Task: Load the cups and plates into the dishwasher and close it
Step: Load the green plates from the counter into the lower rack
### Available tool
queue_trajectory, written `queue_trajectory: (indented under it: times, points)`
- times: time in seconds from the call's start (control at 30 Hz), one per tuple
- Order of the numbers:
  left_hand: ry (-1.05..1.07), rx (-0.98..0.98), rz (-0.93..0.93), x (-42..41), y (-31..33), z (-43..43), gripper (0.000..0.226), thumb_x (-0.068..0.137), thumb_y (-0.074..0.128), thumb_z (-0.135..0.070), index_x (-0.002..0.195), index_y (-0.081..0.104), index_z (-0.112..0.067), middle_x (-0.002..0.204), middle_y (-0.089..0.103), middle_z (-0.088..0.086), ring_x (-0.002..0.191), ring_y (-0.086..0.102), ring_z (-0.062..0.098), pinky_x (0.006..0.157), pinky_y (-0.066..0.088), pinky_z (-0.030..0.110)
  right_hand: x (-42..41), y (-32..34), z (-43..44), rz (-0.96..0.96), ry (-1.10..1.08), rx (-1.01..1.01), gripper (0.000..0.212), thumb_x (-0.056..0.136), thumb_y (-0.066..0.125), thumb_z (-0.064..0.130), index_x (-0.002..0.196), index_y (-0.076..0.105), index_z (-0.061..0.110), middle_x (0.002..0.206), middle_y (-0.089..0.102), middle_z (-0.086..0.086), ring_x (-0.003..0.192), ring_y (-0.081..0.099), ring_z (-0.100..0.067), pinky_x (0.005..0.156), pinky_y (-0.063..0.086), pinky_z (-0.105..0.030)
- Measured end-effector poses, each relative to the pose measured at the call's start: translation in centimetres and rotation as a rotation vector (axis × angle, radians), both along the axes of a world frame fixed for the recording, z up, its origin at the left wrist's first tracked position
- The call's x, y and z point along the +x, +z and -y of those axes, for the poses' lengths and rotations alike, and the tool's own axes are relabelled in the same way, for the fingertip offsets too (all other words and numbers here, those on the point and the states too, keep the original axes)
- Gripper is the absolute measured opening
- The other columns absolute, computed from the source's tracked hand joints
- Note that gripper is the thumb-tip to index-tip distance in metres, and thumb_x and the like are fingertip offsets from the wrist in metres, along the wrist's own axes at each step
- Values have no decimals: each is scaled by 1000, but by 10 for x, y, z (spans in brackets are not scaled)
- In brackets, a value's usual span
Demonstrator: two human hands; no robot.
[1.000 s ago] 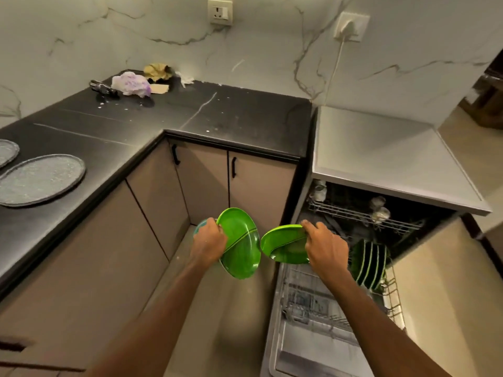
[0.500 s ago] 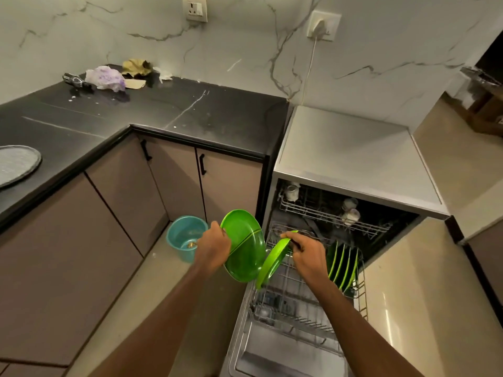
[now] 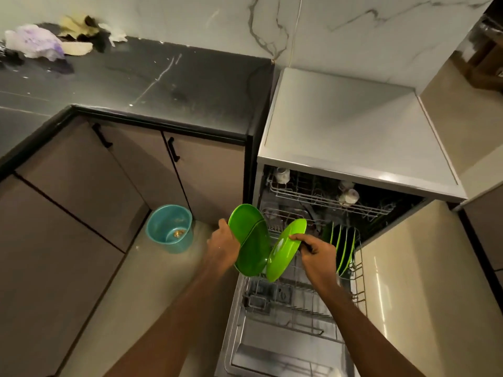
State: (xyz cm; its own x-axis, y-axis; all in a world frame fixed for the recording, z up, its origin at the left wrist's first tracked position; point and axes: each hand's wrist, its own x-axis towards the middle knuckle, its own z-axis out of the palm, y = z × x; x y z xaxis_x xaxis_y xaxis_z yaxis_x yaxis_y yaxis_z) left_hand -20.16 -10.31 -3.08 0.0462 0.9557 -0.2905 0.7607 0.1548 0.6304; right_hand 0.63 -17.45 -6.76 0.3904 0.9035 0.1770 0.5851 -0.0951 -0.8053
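A: Which step?
B: Plate loading. Open dishwasher [image 3: 353, 126] at three o'clock, lower rack [image 3: 299, 308] pulled out, racked plates [image 3: 344, 246] at its one o'clock.
A: Hands?
B: The right hand [image 3: 317, 257] grips a tilted plate [image 3: 284, 251] over the rack; the left hand [image 3: 221, 248] holds a second plate [image 3: 249, 238] at its nine o'clock. Next, I'd slot it edge-on.

lower rack [image 3: 285, 311]: front open | racked plates [image 3: 342, 247]: seemingly block right

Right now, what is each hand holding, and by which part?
The left hand holds a green plate by its left rim; the right hand pinches a second green plate by its upper right edge.
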Motion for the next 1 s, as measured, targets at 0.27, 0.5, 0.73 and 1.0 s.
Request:
queue_trajectory:
  times: [0.27, 0.5, 0.73, 1.0]
  points:
    - [-4, -54, 38, 34, -69, -38, 29, 92, 36, -19, 118, 47, -14, 95, 63, 10, 90, 61, 35, 78, 51, 45, 36, -73, -32, -74, -78, -55, 51, 79, 57, -16, 90, 74, 31, 56, 63, -6, 40, 34, -9, 43, 23, -16]
    - [-4, -57, 11, 63, -163, -69, 40, 94, 35, -10, 133, 35, -19, 112, 62, 12, 103, 59, 37, 83, 44, 43, 72, -163, -75, -27, -42, -172, 49, 79, 55, -15, 92, 76, 28, 42, 48, 9, 35, 28, -9, 40, 20, -16]
    - [5, -39, -44, 82, -256, -87, 47, 90, 39, -6, 135, 32, -17, 101, 63, 19, 91, 60, 46, 77, 49, 49, 98, -255, -136, 15, -4, -186, 49, 74, 51, -5, 91, 74, 35, 57, 66, -2, 43, 50, -19, 48, 39, -24]
    - [102, -141, -35, 104, -307, -102, 55, 92, 39, -3, 143, 29, -20, 111, 61, 17, 86, 55, 34, 68, 34, 32, 124, -328, -195, -30, -9, -253, 50, 74, 49, -13, 91, 76, 25, 79, 72, 3, 72, 67, -14, 67, 49, -10]
